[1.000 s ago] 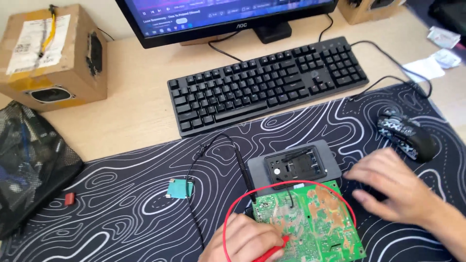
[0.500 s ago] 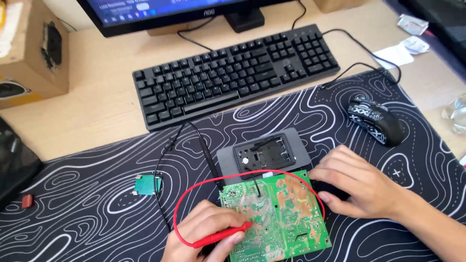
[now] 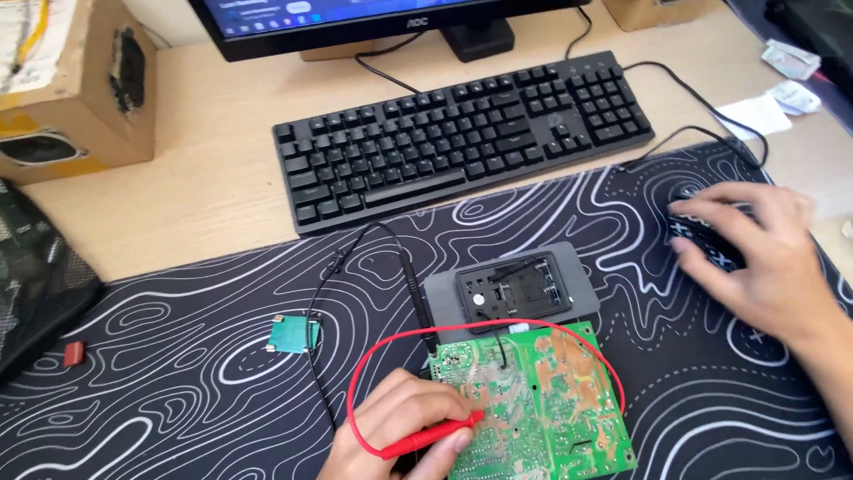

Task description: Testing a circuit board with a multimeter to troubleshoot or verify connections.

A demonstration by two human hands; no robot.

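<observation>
Single view, head-worn camera. It looks steeply down and forward over the surface (image 3: 213,196), from the seated person's side at 6 o'clock toward the monitor (image 3: 373,22) at 12 o'clock. Range is close: the green circuit board (image 3: 533,400) sits just under the lens at 6 o'clock, cropped by the bottom edge. The keyboard (image 3: 462,133) lies across mid-frame, tilted up toward 2 o'clock, so the camera is rolled slightly. The left hand (image 3: 400,427) enters at 6 o'clock, the right hand (image 3: 755,258) from 4 o'clock. No second view to share coverage.
</observation>
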